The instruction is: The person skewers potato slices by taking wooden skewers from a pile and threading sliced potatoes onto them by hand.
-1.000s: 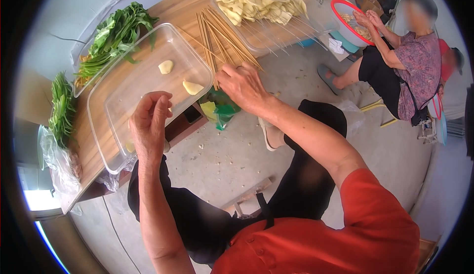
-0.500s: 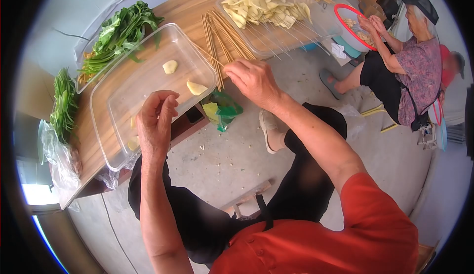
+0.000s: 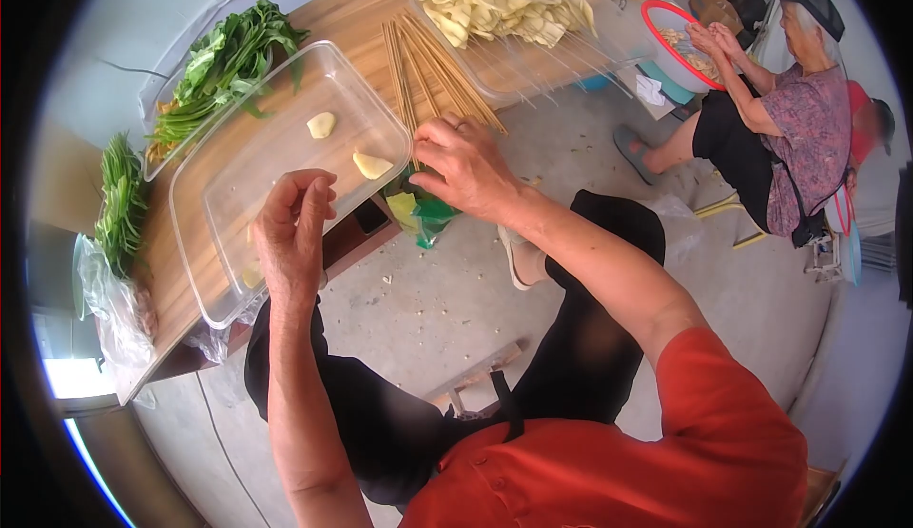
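The left hand is above the near edge of a clear tray, which lies on the wooden table. Its fingers are bent and the thumb is close to the forefinger; I cannot tell if something is gripped between them. The right hand is at the near edge of the table, just beside the tray's near right corner. Its fingers are bent over the near ends of the wooden sticks, and the thumb stands apart; whether one stick is gripped, I cannot tell. The sticks lie spread as a fan, between the clear tray and a second tray, which carries a heap of skewered slices. The thin skewers point over the table's near edge. In the clear tray, one pale slice lies in the near right corner and another slice farther in. Leafy greens lie behind this tray. At the right, a seated person has both hands over a red-rimmed basin.
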### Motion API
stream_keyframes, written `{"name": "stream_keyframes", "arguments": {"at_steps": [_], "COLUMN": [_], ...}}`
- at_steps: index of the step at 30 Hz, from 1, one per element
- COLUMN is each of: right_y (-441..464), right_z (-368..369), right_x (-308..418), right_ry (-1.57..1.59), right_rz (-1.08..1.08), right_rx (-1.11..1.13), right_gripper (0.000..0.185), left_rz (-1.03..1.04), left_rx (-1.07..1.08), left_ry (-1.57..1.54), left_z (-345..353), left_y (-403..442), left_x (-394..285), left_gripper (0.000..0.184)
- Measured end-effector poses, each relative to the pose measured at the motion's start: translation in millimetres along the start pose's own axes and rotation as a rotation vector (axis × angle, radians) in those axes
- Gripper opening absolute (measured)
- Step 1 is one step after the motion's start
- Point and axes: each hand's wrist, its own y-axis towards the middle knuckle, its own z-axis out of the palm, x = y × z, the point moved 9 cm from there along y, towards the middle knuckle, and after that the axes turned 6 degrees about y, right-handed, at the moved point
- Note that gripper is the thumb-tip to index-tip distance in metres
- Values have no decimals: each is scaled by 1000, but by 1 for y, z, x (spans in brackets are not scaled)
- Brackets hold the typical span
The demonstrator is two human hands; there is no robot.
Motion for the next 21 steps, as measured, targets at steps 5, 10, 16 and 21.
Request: {"name": "stream_keyframes", "arguments": {"at_steps": [5, 10, 16, 21], "right_y": [-3, -3, 0, 9], "right_z": [9, 18, 2, -32], "right_x": [-4, 0, -2, -10], "right_ry": [-31, -198, -113, -73], "right_rz": [-25, -116, -136, -39], "right_rx": [10, -103, -178, -296], "right_gripper": [29, 20, 14, 15], "left_rz": [-19, -21, -21, 27], "left_rx": [28, 55, 66, 33], "left_ry": [-7, -32, 14, 25], "left_z": [2, 4, 1, -1], "left_y": [0, -2, 0, -1], "left_x": [1, 5, 8, 7], "left_gripper": [24, 24, 24, 16]}}
